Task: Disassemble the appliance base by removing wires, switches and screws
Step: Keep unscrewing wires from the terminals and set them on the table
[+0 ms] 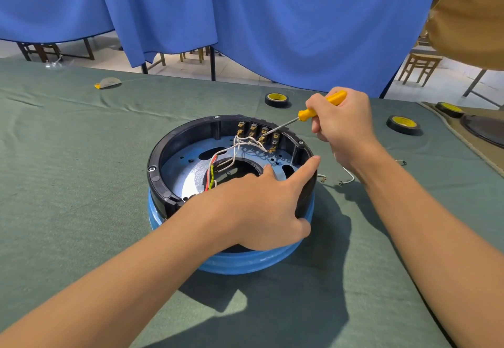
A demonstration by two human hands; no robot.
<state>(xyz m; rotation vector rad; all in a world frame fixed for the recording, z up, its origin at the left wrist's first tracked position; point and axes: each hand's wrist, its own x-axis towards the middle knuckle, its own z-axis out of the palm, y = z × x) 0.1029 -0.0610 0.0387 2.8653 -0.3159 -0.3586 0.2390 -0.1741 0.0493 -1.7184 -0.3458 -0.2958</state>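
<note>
- the appliance base (163,157) sits upside down on the green-clothed bench (81,197), a black ring over a blue body, its inside open to view.
- the left hand (261,203) lies over the near rim, bracing it. its fingers are stretched out, the forefinger points along the right side, and the thumb is down the outer wall. it holds nothing else.
- the right hand (343,127) is clenched round the yellow handle of a screwdriver (321,105).
- the screwdriver shaft slants down and to the left, and its tip sits at the row of switch terminals (257,131) on the far inner wall.
- white wires (245,143) run from those terminals toward the centre hole. a red wire and a yellow-green wire (211,173) are there too.
- the key relation: the terminals lie beyond both hands on the far side, and the right hand is the nearer. the tool's long axis crosses the upright tabs at a slant.
- the step looks like prying or loosening a wire connector at the third terminal from the left. i cannot tell whether the tip is seated.
- several wires are attached, so the task seems only partly done.
- a slip could nick the neighbouring wires.
- short wire offcuts (346,178) and rolls of black tape (276,99) lie on the bench to the right.
</note>
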